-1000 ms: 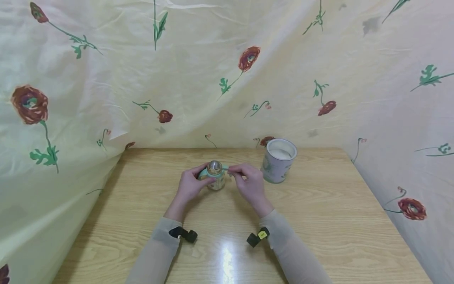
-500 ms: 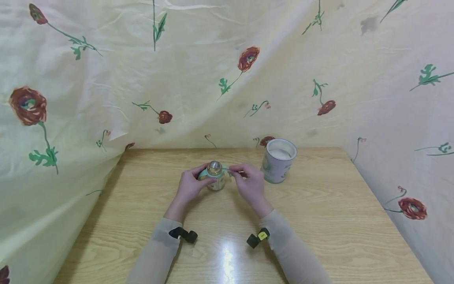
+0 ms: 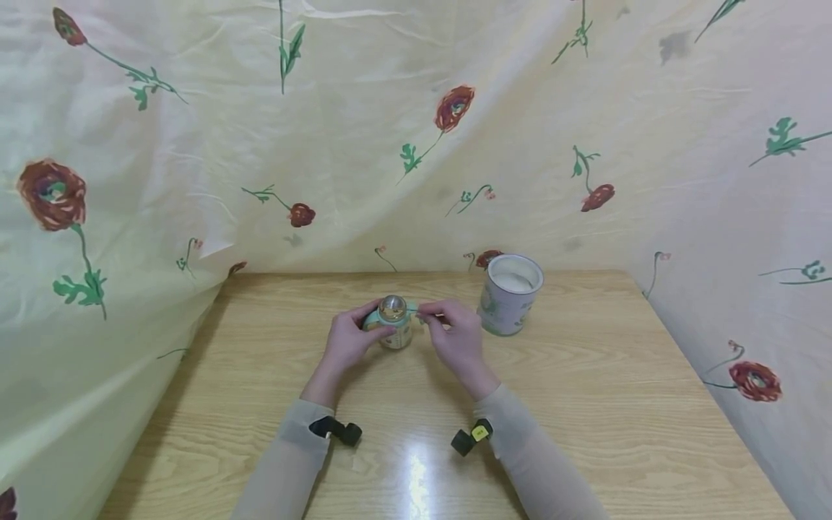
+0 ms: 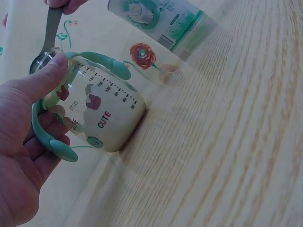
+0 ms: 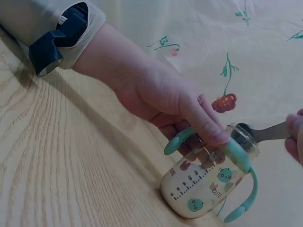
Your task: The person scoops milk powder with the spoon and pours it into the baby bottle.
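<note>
A clear baby bottle [image 3: 398, 336] with two mint-green handles, printed figures and a measuring scale stands upright on the wooden table. My left hand [image 3: 349, 338] grips it around the neck, thumb [image 5: 208, 127] on the near side and fingers behind. Pale cream-coloured contents show through its wall in the left wrist view. My right hand [image 3: 458, 339] pinches the handle of a metal spoon [image 5: 271, 132]. The spoon's bowl sits at the bottle's open mouth, partly within the rim, and the left wrist view shows my left thumb close by it.
A white and green printed can [image 3: 507, 310], open at the top with white contents, stands behind and right of my right hand. Floral cloth [image 3: 364, 144] hangs behind the table [image 3: 585, 375] and along its sides.
Both hands keep nearly the same pose. At the bottle's mouth, the spoon's bowl has shifted very slightly.
</note>
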Demonstrator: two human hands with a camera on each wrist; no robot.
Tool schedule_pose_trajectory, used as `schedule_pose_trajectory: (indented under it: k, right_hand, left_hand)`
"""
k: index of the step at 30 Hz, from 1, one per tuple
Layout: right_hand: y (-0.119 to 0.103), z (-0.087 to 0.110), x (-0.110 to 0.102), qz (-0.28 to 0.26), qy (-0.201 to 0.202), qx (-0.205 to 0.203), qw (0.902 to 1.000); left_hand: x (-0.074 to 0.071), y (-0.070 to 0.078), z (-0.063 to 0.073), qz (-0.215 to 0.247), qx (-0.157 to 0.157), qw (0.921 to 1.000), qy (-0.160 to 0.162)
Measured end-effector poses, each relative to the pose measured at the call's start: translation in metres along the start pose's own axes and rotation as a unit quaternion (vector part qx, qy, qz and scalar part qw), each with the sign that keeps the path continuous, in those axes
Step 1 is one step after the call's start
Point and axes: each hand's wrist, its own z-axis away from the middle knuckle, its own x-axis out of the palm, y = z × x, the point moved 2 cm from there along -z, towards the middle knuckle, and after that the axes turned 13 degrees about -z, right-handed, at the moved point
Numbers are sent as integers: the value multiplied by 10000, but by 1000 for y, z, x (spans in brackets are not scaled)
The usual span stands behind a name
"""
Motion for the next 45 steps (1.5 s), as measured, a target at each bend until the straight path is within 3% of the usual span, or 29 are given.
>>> schedule_pose_trajectory:
  k: [12,19,27,33,41,45]
  right_hand:
    - [-2,-1,2,-44,114,675,9976]
    - [-4,-1,4,-572,517,1420,9869]
    - [-5,-2,6,-845,807,1605,9801]
    - [-2,-2,3,-1252,1259,2417,9540]
    - [2,-3,-10,-2282,1800,3314,8976]
    - [0,-7,-20,-2494,1994,3362,8860]
  left_hand:
    - [0,-1,1,-12,-14,10000,-13]
    - [-2,-2,0,-107,-6,9999,-54]
    - [-6,2,0,-137,53,9998,-127]
    - [-9,6,3,-13,18,10000,-46]
    - [-9,15,2,114,144,9993,330]
    - [-10,24,0,93,211,9978,627]
